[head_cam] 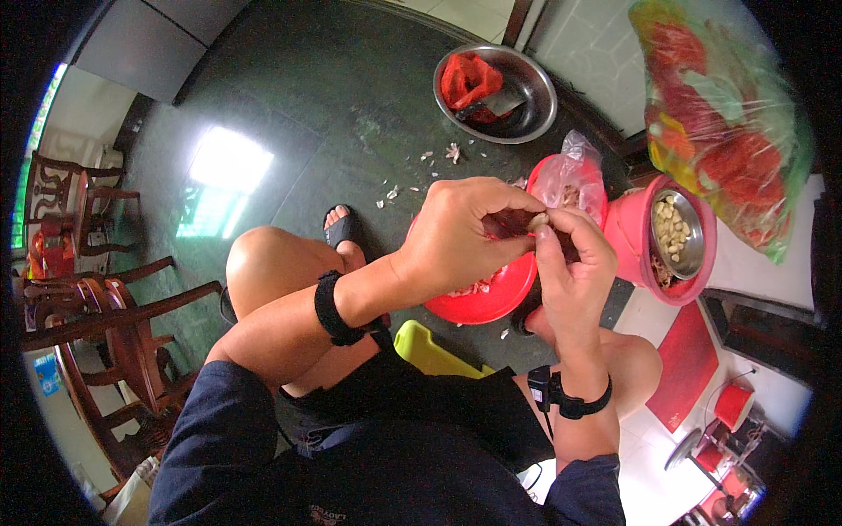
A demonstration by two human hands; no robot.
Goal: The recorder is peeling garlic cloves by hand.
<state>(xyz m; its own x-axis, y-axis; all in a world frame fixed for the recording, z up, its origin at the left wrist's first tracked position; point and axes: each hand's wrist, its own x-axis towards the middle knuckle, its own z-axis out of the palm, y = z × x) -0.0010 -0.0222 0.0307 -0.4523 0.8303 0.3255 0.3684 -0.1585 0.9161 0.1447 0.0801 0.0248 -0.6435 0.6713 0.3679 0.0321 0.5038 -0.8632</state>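
Note:
Above a red plastic basin (506, 299), both my hands meet at one garlic clove (538, 222). My left hand (454, 227) reaches in from the left and pinches it between thumb and fingertips. My right hand (575, 260) grips the same clove from the other side with thumb and forefinger. Papery garlic skins (475, 288) lie in the basin, partly hidden under my left hand. To the right, a small steel bowl (694, 260) of peeled garlic cloves (671, 227) rests in the mouth of a pink bucket (625, 230), over some dry brownish scraps.
A second red basin (543, 172) holds a clear plastic bag (579, 161). Beyond it stands a steel basin (539, 121) with a red bag and a cleaver-like blade. A filled plastic bag (723, 131) hangs at upper right. Skin bits (393, 192) litter the floor; wooden chairs (118, 329) stand left.

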